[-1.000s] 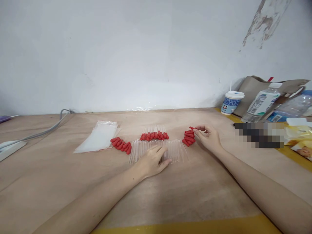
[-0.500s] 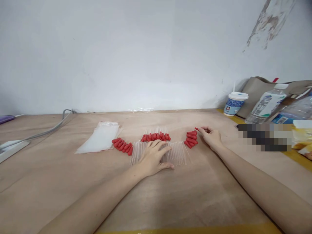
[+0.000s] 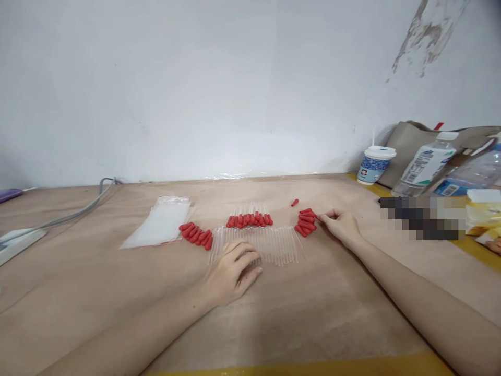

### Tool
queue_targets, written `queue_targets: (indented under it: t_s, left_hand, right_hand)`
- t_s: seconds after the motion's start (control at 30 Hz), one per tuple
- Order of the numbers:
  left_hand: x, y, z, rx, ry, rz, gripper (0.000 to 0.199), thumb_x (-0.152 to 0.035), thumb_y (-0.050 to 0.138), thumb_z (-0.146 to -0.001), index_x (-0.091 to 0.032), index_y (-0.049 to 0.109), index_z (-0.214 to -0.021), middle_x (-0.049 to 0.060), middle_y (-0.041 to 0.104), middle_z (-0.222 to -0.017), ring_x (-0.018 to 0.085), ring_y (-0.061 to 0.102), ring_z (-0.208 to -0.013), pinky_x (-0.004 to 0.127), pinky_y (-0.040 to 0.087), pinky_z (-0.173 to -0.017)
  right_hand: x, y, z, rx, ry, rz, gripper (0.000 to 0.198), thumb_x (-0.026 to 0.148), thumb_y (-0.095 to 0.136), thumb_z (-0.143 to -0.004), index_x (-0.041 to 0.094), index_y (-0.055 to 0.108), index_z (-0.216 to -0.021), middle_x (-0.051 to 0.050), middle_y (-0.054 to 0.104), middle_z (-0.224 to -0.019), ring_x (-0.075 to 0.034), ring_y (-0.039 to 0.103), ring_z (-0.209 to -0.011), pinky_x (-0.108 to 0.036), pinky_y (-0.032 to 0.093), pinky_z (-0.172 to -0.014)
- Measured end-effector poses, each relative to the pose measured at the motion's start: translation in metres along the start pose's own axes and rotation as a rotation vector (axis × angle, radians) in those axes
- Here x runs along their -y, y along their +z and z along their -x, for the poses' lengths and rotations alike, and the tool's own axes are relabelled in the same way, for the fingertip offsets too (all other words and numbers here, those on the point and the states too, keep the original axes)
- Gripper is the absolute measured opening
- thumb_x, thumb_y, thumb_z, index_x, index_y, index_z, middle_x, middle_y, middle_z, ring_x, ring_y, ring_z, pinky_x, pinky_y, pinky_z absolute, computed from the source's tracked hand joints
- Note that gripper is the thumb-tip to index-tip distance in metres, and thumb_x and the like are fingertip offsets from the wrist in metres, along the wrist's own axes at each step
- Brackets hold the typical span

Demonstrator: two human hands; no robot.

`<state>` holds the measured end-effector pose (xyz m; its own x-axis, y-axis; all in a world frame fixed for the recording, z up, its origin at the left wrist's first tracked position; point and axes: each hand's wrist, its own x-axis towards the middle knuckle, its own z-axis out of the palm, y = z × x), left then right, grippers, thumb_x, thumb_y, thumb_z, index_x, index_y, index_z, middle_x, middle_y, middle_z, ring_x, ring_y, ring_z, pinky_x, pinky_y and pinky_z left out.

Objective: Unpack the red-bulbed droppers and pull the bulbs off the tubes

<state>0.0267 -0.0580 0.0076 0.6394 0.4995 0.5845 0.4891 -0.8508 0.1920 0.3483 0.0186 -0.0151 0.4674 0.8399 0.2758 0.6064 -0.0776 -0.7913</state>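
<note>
My left hand (image 3: 235,271) lies with loosely bent fingers, thumb apart, over the near edge of a row of clear glass dropper tubes (image 3: 277,244), holding nothing I can see. My right hand (image 3: 340,225) pinches the narrow end of a red rubber bulb (image 3: 319,217) at the right side of a small pile of red rubber bulbs (image 3: 306,223). One loose bulb (image 3: 295,202) rests above that pile. Behind the tubes is a row of assembled droppers (image 3: 250,219), their red bulbs toward me. Another curved group of red bulbs (image 3: 196,236) sits left of the tubes.
A stack of clear plastic bags (image 3: 158,222) lies at the left, beyond it a grey cable (image 3: 78,211) and a white power strip (image 3: 23,243). At the right stand a paper cup (image 3: 376,165), a plastic bottle (image 3: 426,164) and a beige bag (image 3: 403,141). A wall rises behind.
My left hand has drawn back toward me and left, uncovering more tubes. A single red bulb now lies above the right pile. My right hand has moved slightly down beside the pile.
</note>
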Motion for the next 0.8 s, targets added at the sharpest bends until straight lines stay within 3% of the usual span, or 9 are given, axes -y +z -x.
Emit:
queue_targets:
  t_s: [0.23, 0.37, 0.47, 0.63, 0.8]
  left_hand:
    - [0.001, -0.002, 0.003, -0.024, -0.029, 0.007, 0.02, -0.021, 0.051, -0.082, -0.018, 0.057, -0.101, 0.008, 0.057, -0.096, 0.021, 0.052, -0.096, 0.038, 0.044, -0.083]
    - [0.001, -0.002, 0.0, -0.018, -0.023, 0.008, 0.02, -0.021, 0.05, -0.082, -0.018, 0.058, -0.1, 0.009, 0.057, -0.096, 0.021, 0.052, -0.094, 0.039, 0.044, -0.082]
    - [0.001, -0.001, 0.0, -0.006, -0.022, 0.006, 0.019, -0.021, 0.049, -0.082, -0.018, 0.058, -0.099, 0.009, 0.057, -0.096, 0.021, 0.051, -0.094, 0.039, 0.044, -0.082]
    - [0.001, 0.0, 0.002, 0.013, -0.033, -0.004, 0.018, -0.021, 0.05, -0.082, -0.018, 0.058, -0.097, 0.009, 0.055, -0.098, 0.022, 0.049, -0.096, 0.039, 0.043, -0.084]
    - [0.002, 0.001, 0.003, 0.031, -0.029, -0.019, 0.014, -0.021, 0.05, -0.082, -0.018, 0.06, -0.091, 0.009, 0.054, -0.101, 0.022, 0.049, -0.1, 0.038, 0.042, -0.085]
  right_hand:
    - [0.001, 0.0, 0.003, 0.034, -0.018, 0.029, 0.041, 0.051, 0.046, -0.073, 0.016, 0.063, -0.058, -0.004, 0.062, -0.054, -0.017, 0.055, -0.053, -0.027, 0.037, -0.05]
    - [0.006, 0.001, -0.016, -0.006, -0.038, 0.082, 0.033, 0.045, 0.049, -0.071, 0.016, 0.063, -0.066, -0.006, 0.064, -0.064, -0.019, 0.057, -0.061, -0.028, 0.038, -0.053]
    - [0.023, 0.008, -0.04, 0.049, -0.075, 0.137, 0.024, 0.039, 0.056, -0.066, 0.018, 0.065, -0.07, -0.005, 0.065, -0.068, -0.019, 0.058, -0.065, -0.027, 0.038, -0.055]
    - [0.063, 0.044, -0.066, 0.224, -0.055, 0.266, 0.025, 0.044, 0.067, -0.054, 0.02, 0.064, -0.058, -0.004, 0.061, -0.056, -0.021, 0.057, -0.062, -0.032, 0.041, -0.059]
    - [0.087, 0.086, -0.065, 0.256, -0.016, 0.396, 0.026, 0.037, 0.071, -0.048, 0.018, 0.054, -0.045, -0.007, 0.058, -0.055, -0.029, 0.058, -0.074, -0.047, 0.039, -0.073]
